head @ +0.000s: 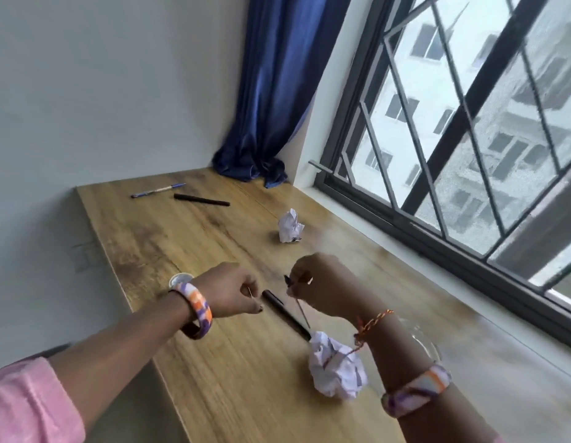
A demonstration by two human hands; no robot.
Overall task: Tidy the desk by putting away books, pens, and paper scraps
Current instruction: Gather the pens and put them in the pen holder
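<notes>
My left hand (233, 290) and my right hand (322, 282) hover close together over the wooden desk (188, 238). My right hand pinches a thin pen refill (302, 311) that points down, with a small black pen tip piece (287, 279) at its fingers. My left hand is closed, pinching a short thin light sliver (250, 291). Between the hands, a black pen barrel (285, 314) lies on the desk. A crumpled paper ball (336, 374) sits under my right wrist. Another paper ball (290, 226) lies farther back. A blue pen (158, 190) and a black pen (201, 199) lie at the far end.
A clear glass container (421, 342) stands partly hidden behind my right forearm. A small white round object (181, 279) sits by the desk's left edge. A blue curtain (261, 161) pools on the far corner. A barred window (453, 139) runs along the right side.
</notes>
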